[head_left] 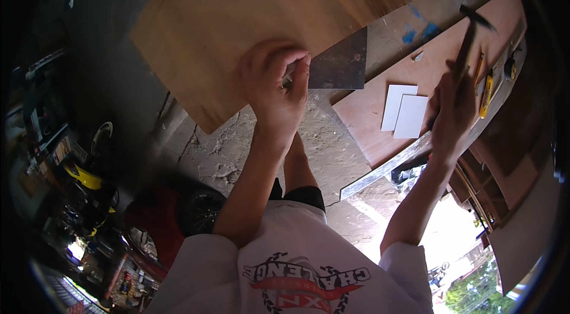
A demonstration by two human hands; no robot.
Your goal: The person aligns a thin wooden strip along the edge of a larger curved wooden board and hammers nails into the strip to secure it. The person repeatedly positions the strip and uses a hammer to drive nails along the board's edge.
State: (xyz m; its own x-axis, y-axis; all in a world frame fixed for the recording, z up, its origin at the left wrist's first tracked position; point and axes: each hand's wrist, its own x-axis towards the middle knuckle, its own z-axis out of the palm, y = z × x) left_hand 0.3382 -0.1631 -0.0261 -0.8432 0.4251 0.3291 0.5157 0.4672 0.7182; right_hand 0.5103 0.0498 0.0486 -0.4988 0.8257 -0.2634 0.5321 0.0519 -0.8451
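Observation:
My right hand (454,113) is wrapped round the handle of a hammer (467,46), whose dark head points up and away at the far right. A sheet of brown plywood (261,11) lies in front of me. Over its near edge, my left hand (274,76) is closed, thumb and forefinger pinched together. Whatever those fingers hold, if anything, is too small to make out. A dark flat piece (341,64) shows from under the plywood, just right of my left hand.
On a pinkish board (380,136) at the right lie two white cards (409,117), a yellow utility knife (487,97), a pencil (479,67) and a tape measure (510,69). Cracked concrete floor (225,148) shows below. A yellow-and-black machine (83,177) stands at the left.

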